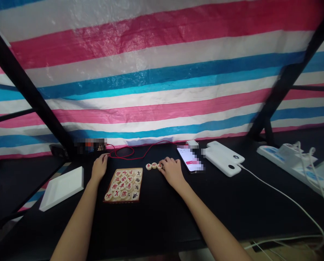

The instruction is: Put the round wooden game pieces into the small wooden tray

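Note:
A shallow box (140,185) holds several round Chinese chess pieces in rows, pale with red or black characters. Beyond its far right corner, more pieces stand in a short row on the black table, among them a red-marked piece (148,166). At the right end of this row, my right hand (173,171) has its fingertips closed on a Chinese chess piece (159,166), partly covered by the fingers. My left hand (99,167) rests on the table left of the box, fingers extended near a red cord (124,158), holding nothing visible.
A white box lid or tray (62,187) lies at the left. Right of my right hand are a lit phone (189,159), white power banks (224,158) with a cable, and a white power strip (295,168). Dark frame posts and a striped tarp (162,83) stand behind.

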Available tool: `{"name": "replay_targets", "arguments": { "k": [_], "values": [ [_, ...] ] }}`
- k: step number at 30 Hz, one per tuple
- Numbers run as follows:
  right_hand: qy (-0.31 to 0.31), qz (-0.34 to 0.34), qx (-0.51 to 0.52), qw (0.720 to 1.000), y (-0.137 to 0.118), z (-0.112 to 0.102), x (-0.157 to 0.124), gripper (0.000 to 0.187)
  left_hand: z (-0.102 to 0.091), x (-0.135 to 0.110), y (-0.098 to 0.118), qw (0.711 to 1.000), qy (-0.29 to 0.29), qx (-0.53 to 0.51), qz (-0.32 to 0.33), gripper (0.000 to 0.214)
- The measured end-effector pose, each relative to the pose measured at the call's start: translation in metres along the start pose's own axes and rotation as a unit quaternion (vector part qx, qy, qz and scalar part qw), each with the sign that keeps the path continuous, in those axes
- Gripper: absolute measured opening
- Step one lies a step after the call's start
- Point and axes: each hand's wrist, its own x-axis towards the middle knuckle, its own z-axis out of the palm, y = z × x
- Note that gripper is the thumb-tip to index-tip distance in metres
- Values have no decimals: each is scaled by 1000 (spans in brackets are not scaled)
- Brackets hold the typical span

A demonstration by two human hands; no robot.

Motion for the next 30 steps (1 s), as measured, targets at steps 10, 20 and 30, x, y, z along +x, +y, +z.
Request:
{"name": "replay_targets", "arguments": {
  "k": [10,20,30],
  "values": [
    [28,-11,3,1000,1,1,-1,28,0,-2,2,1000,-6,2,-10,43],
    [43,-233,126,963,-54,-15,-23,20,-9,-4,8,998,29,12,-59,33],
    [-17,-262,154,953,-66,-6,-28,29,-9,-3,8,996,-21,53,-66,30]
  ]
}}
